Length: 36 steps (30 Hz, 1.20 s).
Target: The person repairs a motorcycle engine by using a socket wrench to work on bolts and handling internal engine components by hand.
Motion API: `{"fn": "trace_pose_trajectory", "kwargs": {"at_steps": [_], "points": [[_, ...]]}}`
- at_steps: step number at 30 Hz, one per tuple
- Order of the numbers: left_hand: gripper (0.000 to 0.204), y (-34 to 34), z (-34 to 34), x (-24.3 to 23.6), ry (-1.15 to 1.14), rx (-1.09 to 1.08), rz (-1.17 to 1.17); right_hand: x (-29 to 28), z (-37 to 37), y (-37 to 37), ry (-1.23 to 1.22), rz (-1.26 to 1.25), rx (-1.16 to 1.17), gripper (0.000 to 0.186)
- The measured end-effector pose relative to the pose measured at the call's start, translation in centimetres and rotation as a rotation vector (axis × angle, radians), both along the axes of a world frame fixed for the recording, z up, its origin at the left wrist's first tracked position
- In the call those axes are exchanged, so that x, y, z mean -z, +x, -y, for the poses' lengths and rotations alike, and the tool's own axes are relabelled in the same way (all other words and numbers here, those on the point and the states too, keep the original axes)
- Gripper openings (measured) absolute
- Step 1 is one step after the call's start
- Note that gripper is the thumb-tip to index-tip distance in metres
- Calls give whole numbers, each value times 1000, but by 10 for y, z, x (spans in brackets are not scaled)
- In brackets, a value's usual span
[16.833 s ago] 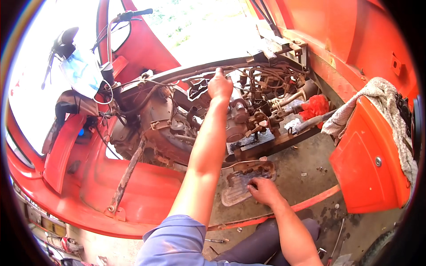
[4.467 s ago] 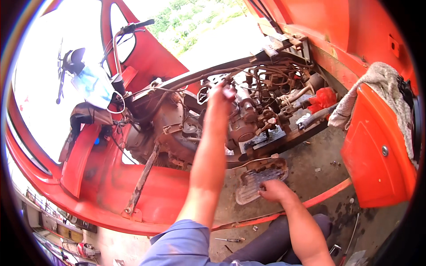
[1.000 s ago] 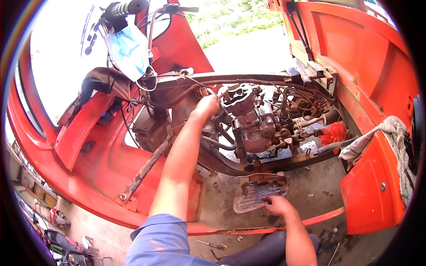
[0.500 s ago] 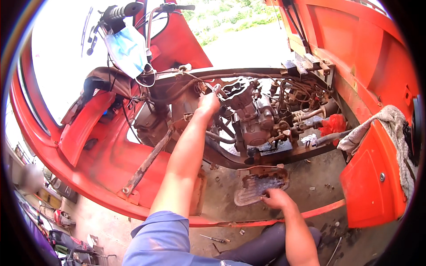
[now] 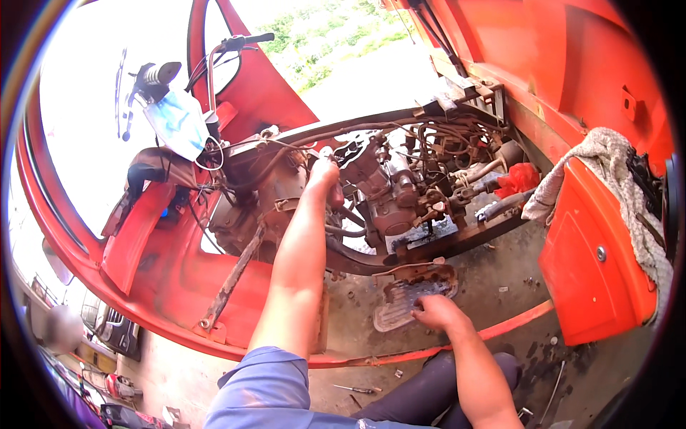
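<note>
My left hand (image 5: pixel 323 175) reaches into the grimy frame just left of the engine (image 5: pixel 389 196), fingers closed around a small pale or silvery item I cannot make out. The engine's open top (image 5: pixel 357 146) shows a light rim beside that hand, with hoses and wires around. My right hand (image 5: pixel 432 311) has curled fingers at the right edge of a dirty ribbed metal plate (image 5: pixel 393 314); whatever they grip, if anything, is hidden.
Red bodywork (image 5: pixel 179 300) surrounds the work. Handlebars (image 5: pixel 246 41) carry a blue mask (image 5: pixel 175 125). A grey rag (image 5: pixel 607 150) drapes over an orange panel (image 5: pixel 586 264); a red bag (image 5: pixel 518 182) lies by the frame. A screwdriver (image 5: pixel 357 388) lies on the floor. A blurred person (image 5: pixel 64 329) is at left.
The view has shifted. Over the last few seconds my left hand has moved leftward and down from beside the engine's top. My right hand stays at the plate. A blurred person has appeared at left.
</note>
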<state>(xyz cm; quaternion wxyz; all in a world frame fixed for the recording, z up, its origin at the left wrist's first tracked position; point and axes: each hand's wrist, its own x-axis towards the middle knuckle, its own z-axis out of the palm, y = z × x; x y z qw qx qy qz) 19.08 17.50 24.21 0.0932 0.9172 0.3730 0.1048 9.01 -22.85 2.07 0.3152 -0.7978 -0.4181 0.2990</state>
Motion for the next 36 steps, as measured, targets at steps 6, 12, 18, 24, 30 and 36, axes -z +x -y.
{"fn": "trace_pose_trajectory", "kwargs": {"at_steps": [6,12,18,24,30,36], "points": [[34,-14,-38,19,-550,-58,480,-4,-10,-5,43,28,-44,46],[24,70,62,21,-1109,-299,830,8,2,11,-35,36,3,47],[20,138,40,39,-1434,-297,1488,12,-9,3,-8,27,-51,45],[20,64,69,42,-1359,-4,1122,3,-1,10,-32,-23,62,42],[19,-89,-8,24,-1201,59,872,8,-17,-6,-18,35,-96,45],[32,23,42,23,-1386,-80,1072,6,-9,3,-50,-85,7,45]]}}
